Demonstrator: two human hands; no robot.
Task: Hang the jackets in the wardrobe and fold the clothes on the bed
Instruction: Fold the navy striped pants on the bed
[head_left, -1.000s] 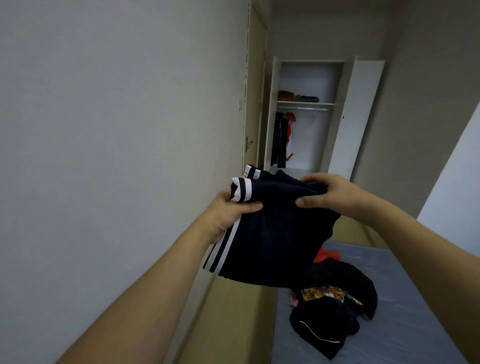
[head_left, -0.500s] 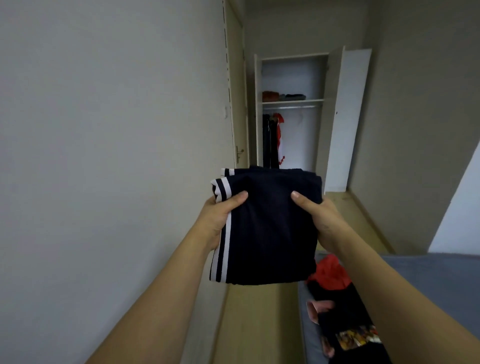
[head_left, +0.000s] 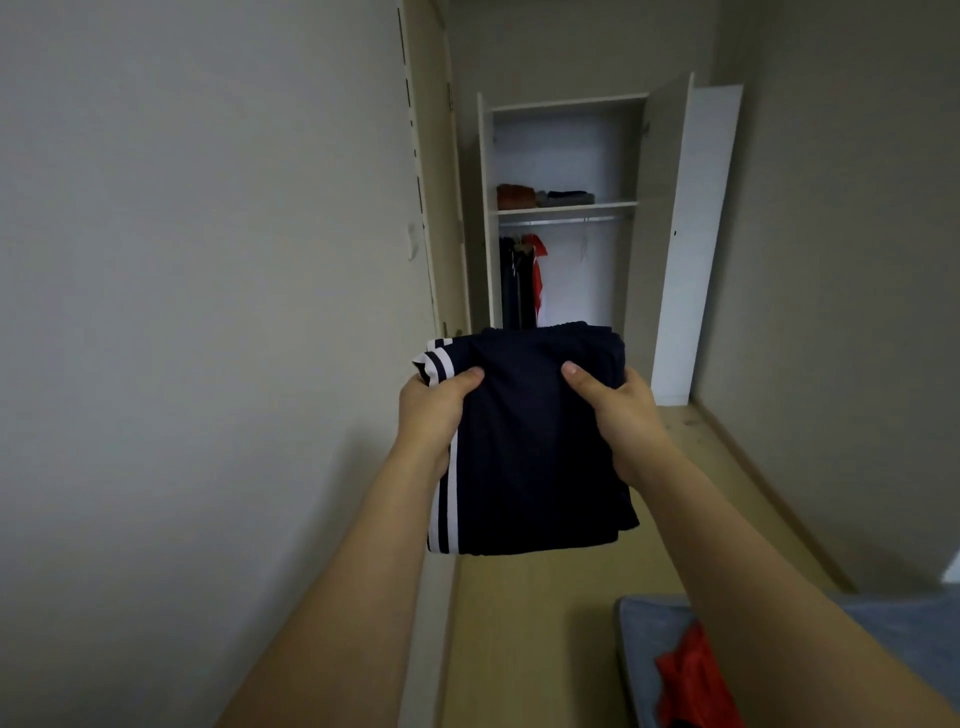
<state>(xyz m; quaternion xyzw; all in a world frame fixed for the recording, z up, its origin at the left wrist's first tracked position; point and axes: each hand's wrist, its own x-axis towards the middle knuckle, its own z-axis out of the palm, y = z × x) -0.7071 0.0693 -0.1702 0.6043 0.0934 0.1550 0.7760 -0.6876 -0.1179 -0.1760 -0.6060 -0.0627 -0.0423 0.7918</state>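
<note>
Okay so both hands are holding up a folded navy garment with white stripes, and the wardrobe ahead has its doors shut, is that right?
Not quite. The wardrobe stands open, as the head view shows: its shelf and hanging clothes are visible. The rest holds: the left hand and right hand both hold the folded navy garment with white stripes.

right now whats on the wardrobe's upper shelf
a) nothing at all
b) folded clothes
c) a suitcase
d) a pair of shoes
b: in the open wardrobe, small stacks of folded clothes sit on the upper shelf, an orange-brown pile at the left and darker ones beside it, above the rail where dark and red garments hang.
</note>
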